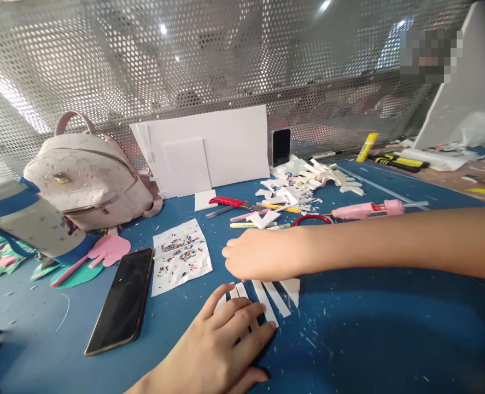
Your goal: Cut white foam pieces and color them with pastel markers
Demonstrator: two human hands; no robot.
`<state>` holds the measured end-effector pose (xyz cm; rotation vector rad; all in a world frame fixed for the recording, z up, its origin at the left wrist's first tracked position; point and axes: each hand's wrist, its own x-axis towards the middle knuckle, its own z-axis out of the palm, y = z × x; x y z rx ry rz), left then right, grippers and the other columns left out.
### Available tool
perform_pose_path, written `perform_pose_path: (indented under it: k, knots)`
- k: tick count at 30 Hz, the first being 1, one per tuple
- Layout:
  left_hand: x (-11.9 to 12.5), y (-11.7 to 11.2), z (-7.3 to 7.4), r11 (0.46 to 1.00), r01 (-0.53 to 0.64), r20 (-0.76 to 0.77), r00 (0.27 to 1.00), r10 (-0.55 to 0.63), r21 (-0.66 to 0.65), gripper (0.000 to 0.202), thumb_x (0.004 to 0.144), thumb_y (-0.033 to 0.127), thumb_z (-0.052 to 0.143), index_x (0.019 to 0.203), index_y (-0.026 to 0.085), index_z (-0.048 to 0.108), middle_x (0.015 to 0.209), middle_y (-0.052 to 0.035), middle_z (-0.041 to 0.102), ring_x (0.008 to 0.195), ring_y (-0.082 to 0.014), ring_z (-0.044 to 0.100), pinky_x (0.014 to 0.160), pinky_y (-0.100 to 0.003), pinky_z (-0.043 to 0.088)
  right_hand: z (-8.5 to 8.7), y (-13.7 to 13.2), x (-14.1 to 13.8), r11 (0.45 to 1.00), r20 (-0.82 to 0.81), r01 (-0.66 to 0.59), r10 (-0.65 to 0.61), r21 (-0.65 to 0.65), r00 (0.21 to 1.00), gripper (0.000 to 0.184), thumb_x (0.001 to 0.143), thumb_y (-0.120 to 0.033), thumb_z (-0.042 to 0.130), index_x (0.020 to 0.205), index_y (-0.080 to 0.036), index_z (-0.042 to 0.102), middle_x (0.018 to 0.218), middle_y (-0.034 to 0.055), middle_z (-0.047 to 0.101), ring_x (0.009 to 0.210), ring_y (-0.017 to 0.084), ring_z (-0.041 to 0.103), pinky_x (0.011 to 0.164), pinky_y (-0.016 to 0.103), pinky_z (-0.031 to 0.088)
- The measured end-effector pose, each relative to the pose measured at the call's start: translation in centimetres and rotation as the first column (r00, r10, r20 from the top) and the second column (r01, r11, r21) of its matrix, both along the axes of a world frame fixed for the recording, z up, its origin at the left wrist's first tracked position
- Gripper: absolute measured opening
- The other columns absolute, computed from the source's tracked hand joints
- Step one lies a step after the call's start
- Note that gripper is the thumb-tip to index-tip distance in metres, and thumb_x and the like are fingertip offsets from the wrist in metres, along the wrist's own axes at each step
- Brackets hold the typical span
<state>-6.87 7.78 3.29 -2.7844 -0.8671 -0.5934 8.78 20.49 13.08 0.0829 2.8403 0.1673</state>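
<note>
White strips (278,300), littered blue table (369,334), perforated metal screen (226,60)

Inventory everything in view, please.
Mesh: 1, grey, back
Table: 1, blue, below
Backpack: 1, cream, left
Tumbler: 1, white and blue, left
Cutouts: several, pink, green, left
Phones: 2+, black, left and back
Boards: several, white, back and right
Speckled sheet: 1, white, centre
Scraps: many, white, back
Cutting tool: 1, red handle, centre
Pens: several, mixed, centre
Glue gun: 1, pink, right
Glue stick: 1, yellow, right
Strips: several, white, near hands
Left hand: 1, bare, on strips
Right hand: 1, bare, by strips
</note>
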Motion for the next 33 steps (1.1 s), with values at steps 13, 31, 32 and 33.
perform_pose_path:
  k: [13, 31, 32, 33]
  knots:
    - [0.3, -0.3, -0.6, 0.995, -0.021, 0.022, 1.0, 0.019, 0.094, 0.049, 0.101, 0.053, 0.041, 0.132, 0.02, 0.06, 0.125, -0.0059, 0.065, 0.117, -0.0214, 0.056, 0.123, -0.05, 0.016, -6.2, -2.9, 6.7, 0.734, -0.369, 0.376, -0.633, -0.566, 0.681, 0.017, 0.101, -0.03, 0.053, 0.091, -0.019, 0.061, 0.093, 0.0002, 0.06, 0.075, 0.013, 0.057, 0.064, 0.026, 0.039]
    - [0.3, 0.2, -1.9, 0.982, -0.037, 0.075, 0.997, 0.024, 0.183, 0.055, 0.105, 0.052, 0.026, 0.119, 0.019, 0.068, 0.12, -0.0047, 0.068, 0.113, -0.0179, 0.06, 0.124, -0.047, 0.011, -6.7, -3.4, 8.0, 0.853, -0.54, 0.325, -0.512, -0.407, 0.667, 0.013, 0.096, -0.022, 0.056, 0.086, -0.019, 0.065, 0.084, 0.0008, 0.058, 0.081, 0.017, 0.052, 0.065, 0.03, 0.033]
    - [0.4, 0.2, -1.9, 0.981, -0.04, 0.07, 0.997, 0.027, 0.188, 0.055, 0.105, 0.052, 0.026, 0.119, 0.019, 0.068, 0.12, -0.0047, 0.068, 0.113, -0.0178, 0.06, 0.124, -0.048, 0.012, -6.6, -3.5, 8.0, 0.859, -0.541, 0.331, -0.505, -0.39, 0.672, 0.012, 0.095, -0.022, 0.057, 0.086, -0.019, 0.064, 0.085, 0.0009, 0.058, 0.081, 0.017, 0.052, 0.065, 0.03, 0.033]
    - [0.4, 0.1, -1.8, 0.981, -0.042, 0.063, 0.998, 0.031, 0.191, 0.055, 0.105, 0.051, 0.027, 0.119, 0.019, 0.068, 0.12, -0.0047, 0.068, 0.113, -0.0178, 0.06, 0.124, -0.048, 0.012, -6.6, -3.6, 8.0, 0.867, -0.539, 0.335, -0.494, -0.37, 0.682, 0.01, 0.094, -0.022, 0.057, 0.087, -0.019, 0.064, 0.086, 0.001, 0.058, 0.082, 0.018, 0.052, 0.065, 0.031, 0.033]
